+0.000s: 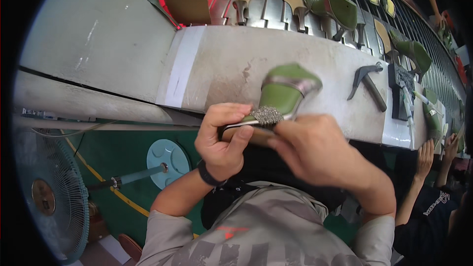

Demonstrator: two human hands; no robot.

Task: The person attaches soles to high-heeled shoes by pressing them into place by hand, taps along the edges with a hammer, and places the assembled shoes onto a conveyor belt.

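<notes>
A green shoe last [282,97] is held above the near edge of the bench, its heel end away from me and its toe end toward me. A sparkling silver strap [267,115] crosses its toe part, and a shiny band circles the heel end, which is blurred. My left hand [221,140] grips the toe end, thumb on the tan sole [253,137] and fingers over the top. On the other side, my right hand [315,148] is closed with its curled fingers against the strap's edge and the sole. It is smeared by motion; whatever its fingertips pinch is hidden.
A hammer [370,87] lies right of the last, beside a black block [398,91] with white brush-like tools. Beyond the bench, a slatted conveyor [268,12] carries soles and green lasts. A fan [51,197] stands left. A co-worker's hand [424,160] is at the right.
</notes>
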